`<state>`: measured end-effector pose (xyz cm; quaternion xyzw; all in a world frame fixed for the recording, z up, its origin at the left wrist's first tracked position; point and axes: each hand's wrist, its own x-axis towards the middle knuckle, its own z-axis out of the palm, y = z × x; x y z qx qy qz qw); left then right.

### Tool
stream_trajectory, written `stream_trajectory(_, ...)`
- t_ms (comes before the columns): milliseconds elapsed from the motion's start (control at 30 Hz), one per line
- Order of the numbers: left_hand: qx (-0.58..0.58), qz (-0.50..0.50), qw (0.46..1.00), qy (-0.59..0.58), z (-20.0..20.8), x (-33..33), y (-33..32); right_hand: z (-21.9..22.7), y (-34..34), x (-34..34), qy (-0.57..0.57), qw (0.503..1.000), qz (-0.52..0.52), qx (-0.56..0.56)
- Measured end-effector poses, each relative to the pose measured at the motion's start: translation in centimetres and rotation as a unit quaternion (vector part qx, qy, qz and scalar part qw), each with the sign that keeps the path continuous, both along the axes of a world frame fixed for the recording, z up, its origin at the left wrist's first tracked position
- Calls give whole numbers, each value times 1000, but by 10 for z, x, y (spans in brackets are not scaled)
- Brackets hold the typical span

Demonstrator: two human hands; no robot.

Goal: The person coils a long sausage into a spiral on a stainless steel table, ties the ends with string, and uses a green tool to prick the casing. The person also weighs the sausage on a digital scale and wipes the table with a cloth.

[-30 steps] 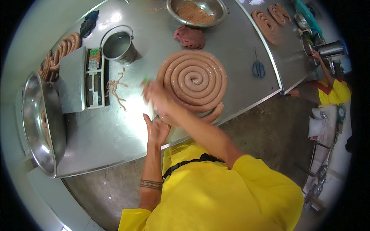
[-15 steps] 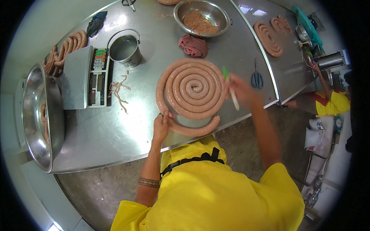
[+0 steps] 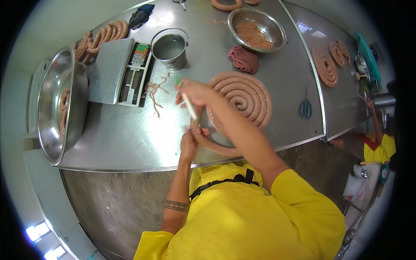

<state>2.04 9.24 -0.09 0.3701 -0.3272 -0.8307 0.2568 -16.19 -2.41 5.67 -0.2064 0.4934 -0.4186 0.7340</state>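
A long raw sausage point(image 3: 260, 104) lies coiled in a flat spiral on the steel table, its outer end curving toward the front edge. My left hand point(image 3: 189, 145) is closed round that outer length at the spiral's left side. Just above it, my right hand point(image 3: 193, 92) grips a slim white tool point(image 3: 189, 106) with a green end; motion blur hides what kind it is. The tool's lower tip comes down at the sausage beside my left fingers; whether it touches cannot be made out. My right forearm crosses over part of the spiral and hides it.
Left stand a large steel basin point(image 3: 78, 99), a digital scale point(image 3: 113, 69), casing scraps point(image 3: 155, 93) and a metal bucket point(image 3: 175, 63). Beyond the spiral are a pink cloth point(image 3: 244, 60) and a meat bowl point(image 3: 279, 39). Scissors point(image 3: 305, 108) lie right; a co-worker point(image 3: 381, 147) stands farther off.
My right hand has swung left with the tool, from the spiral's right side to above my left hand. My left hand keeps its hold on the sausage. The whole view has shifted.
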Motion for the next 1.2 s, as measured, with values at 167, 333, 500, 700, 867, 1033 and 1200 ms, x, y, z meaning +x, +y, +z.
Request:
stream_trajectory(167, -91, -64, 990, -91, 3, 1, 3, 44, 27, -98, 77, 993, -54, -71)
stream_trajectory(333, 134, 9, 983, 128, -7, 0, 4, 78, 150, -158, 165, 968, -118, -149)
stream_trajectory(500, 234, 185, 931, 211, -16, -7, -7, 30, 325, -140, 279, 929, 208, -124)
stream_trajectory(700, -369, -16, 818, -441, 3, -4, -9, -10, 244, -59, 317, 943, -69, -73)
stream_trajectory(867, -535, -13, 717, -447, 17, 12, 0, 5, 112, 6, 487, 737, 227, -410)
stream_trajectory(1033, -260, 92, 942, -191, -3, 12, -11, 20, 122, 53, 254, 879, 119, -385)
stream_trajectory(1200, -427, 9, 799, -424, -24, 5, -12, 136, 137, -26, 310, 867, -184, -345)
